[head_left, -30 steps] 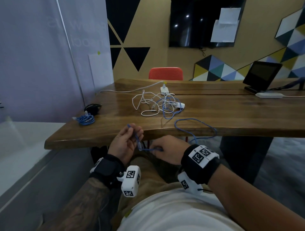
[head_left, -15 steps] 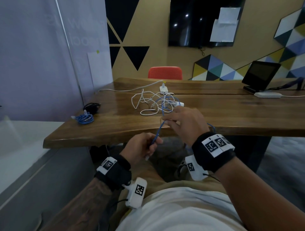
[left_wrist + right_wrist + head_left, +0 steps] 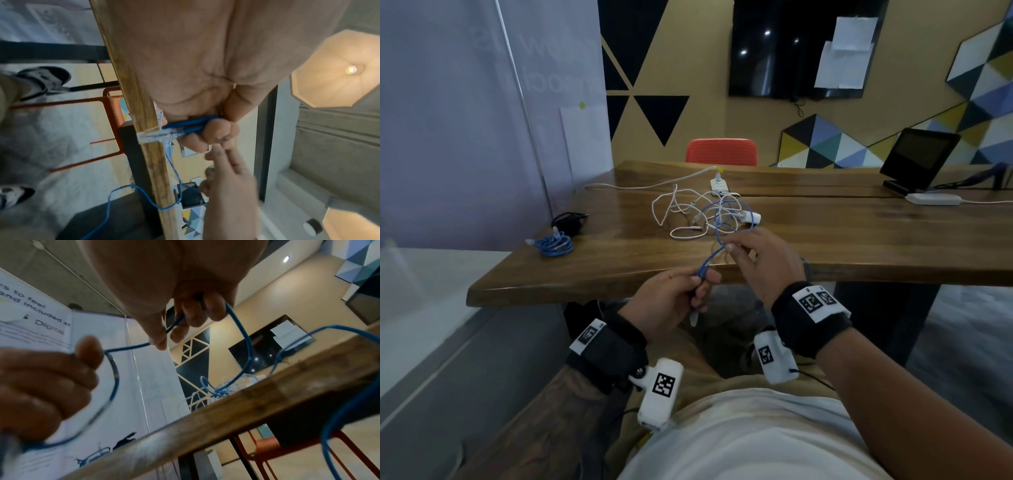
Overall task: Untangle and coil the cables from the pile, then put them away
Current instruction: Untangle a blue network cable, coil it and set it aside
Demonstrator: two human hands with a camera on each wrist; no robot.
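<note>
Beside the white cable tangle [image 3: 700, 214], both hands' grips clamp the blue cable [image 3: 709, 262].

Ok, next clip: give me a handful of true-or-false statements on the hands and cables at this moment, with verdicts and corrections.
1. The left hand grips the blue cable near its clear plug. True.
2. The right hand is empty. False: its fingers pinch the same blue cable further along.
3. A coiled blue cable lies near the table's left end. True.
4. The white cables are already coiled. False: they lie in a loose tangle with part of the blue cable on the table.
5. The blue cable is entirely on the table. False: a loop hangs below the table edge.
</note>
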